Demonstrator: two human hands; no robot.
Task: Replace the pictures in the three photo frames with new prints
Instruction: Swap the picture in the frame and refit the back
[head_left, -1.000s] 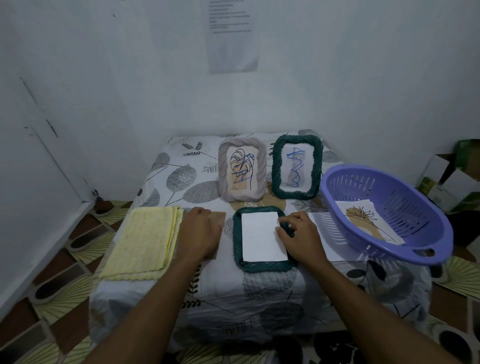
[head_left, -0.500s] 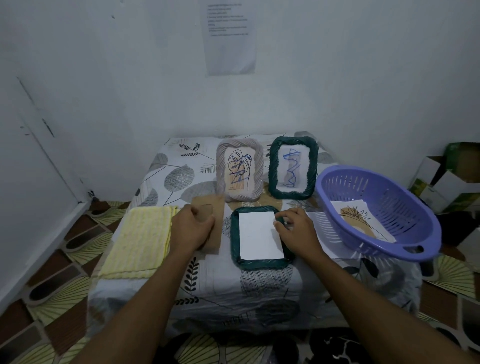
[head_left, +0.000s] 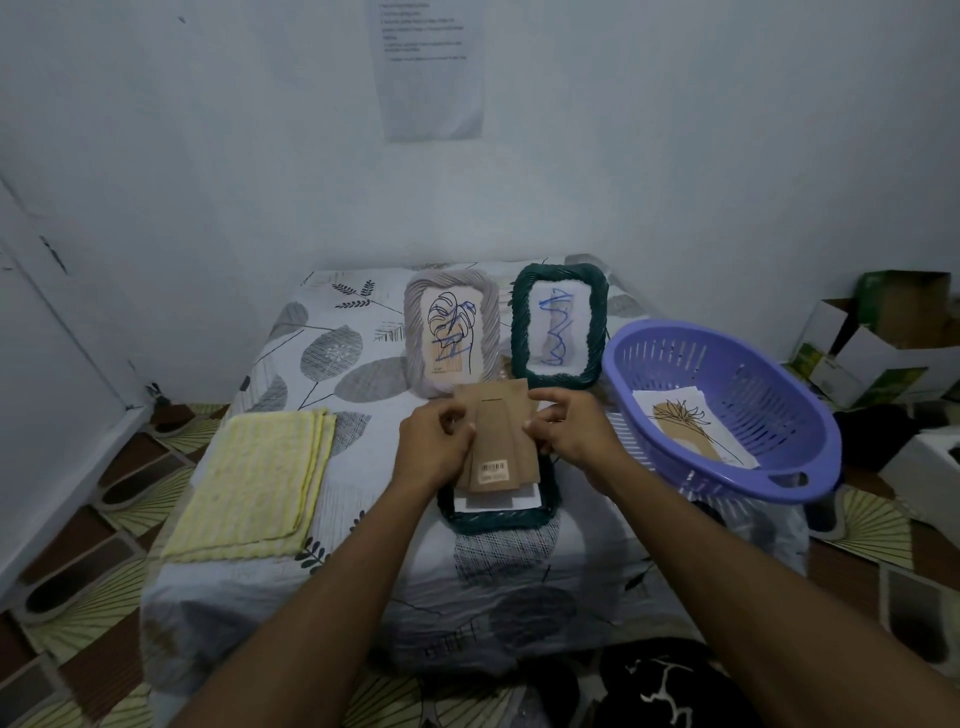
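Brown backing board (head_left: 501, 441) pinched by its long edges between left hand (head_left: 434, 452) and right hand (head_left: 569, 439), both curled on it, just above the face-down green frame (head_left: 498, 517) holding a white print (head_left: 496, 503). Long axis runs away from the person, barcode end nearest. Back not yet fitted. Beyond the hands grey frame (head_left: 451, 332) and upright green frame (head_left: 560, 327) stand filled; old or new, unclear.

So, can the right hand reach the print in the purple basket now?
Probably yes: the print lies uncovered in the purple basket beside the right hand, though it pinches the backing board.
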